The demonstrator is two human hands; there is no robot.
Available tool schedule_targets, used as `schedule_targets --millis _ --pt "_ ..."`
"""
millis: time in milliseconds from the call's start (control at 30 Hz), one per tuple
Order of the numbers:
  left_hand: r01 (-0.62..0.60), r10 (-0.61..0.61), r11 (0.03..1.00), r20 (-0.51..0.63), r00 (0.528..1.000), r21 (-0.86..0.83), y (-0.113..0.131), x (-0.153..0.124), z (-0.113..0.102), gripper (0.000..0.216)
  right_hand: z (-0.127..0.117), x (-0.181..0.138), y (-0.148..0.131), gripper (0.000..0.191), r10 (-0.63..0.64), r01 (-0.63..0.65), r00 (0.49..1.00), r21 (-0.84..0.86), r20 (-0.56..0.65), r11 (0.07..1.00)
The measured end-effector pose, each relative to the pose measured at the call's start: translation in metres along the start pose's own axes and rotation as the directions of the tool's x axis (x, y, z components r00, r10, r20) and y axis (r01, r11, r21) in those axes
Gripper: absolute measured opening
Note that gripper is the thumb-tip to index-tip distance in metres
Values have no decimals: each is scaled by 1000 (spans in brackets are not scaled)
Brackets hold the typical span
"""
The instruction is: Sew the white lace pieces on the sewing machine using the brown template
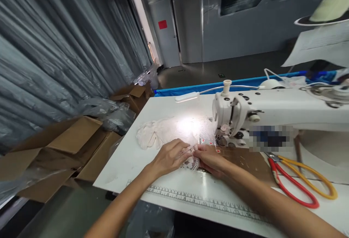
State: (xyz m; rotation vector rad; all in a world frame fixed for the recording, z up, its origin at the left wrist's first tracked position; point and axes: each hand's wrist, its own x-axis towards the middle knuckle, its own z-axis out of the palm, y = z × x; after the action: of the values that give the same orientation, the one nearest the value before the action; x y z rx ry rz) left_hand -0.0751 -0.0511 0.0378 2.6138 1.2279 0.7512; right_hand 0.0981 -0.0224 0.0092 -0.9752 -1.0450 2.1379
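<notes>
White lace fabric point(166, 130) lies spread over the sewing table, left of the sewing machine point(272, 109). Both of my hands pinch an edge of it, just in front of the machine's needle area. My left hand point(171, 156) has its fingers closed on the lace from the left. From the right, my right hand point(208, 158) grips the same piece, thumb and fingers together. A scalloped lace border point(192, 163) hangs between and below the fingers. Bright lamp light washes out part of the cloth behind my hands.
Scissors with red and orange handles point(296, 183) lie right of my right forearm. A printed ruler point(191, 198) runs along the table's front edge. A small lamp point(187, 97) reaches over the table. Open cardboard boxes point(73, 136) with plastic stand on the left.
</notes>
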Motion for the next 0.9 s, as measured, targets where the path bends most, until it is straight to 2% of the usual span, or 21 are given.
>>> schedule_targets --millis 133,300,367,433,533,633,667,733,767,833,900 --pt "160 -148 984 146 978 -75 -6 0 4 25 -8 -9 -3 16 17 -17 1000 -5 24 1000" --pt "362 -349 926 116 930 -111 -9 7 10 32 -15 -19 -11 20 53 -52 997 -22 63 998" --pt "386 -377 921 122 918 -60 -11 13 8 22 -20 -26 -15 22 86 -82 993 -44 83 996" --pt "402 -398 916 121 909 -8 -15 20 1 31 -29 -34 -19 24 126 -114 985 -111 117 987" --pt "477 -482 871 18 876 120 -30 29 -18 37 -48 -50 -23 24 169 -120 974 -294 148 948" --pt "573 -559 747 -148 816 337 -49 34 -40 25 -74 -68 -21 31 164 -107 983 -466 83 878" --pt "582 -557 708 -192 808 399 -54 34 -45 18 -81 -73 -20 36 153 -113 987 -503 40 857" --pt "563 -511 682 -246 824 466 -57 36 -47 21 -92 -82 -18 48 117 -129 992 -552 -57 824" --pt "524 -472 715 -234 850 462 -54 38 -44 25 -95 -84 -17 53 100 -139 990 -570 -100 810" --pt "380 -363 851 -117 924 363 -38 41 -31 26 -95 -85 -17 60 74 -147 987 -604 -144 783" --pt "157 -171 978 102 980 135 -12 44 -12 28 -91 -82 -15 62 54 -124 991 -650 -126 750"
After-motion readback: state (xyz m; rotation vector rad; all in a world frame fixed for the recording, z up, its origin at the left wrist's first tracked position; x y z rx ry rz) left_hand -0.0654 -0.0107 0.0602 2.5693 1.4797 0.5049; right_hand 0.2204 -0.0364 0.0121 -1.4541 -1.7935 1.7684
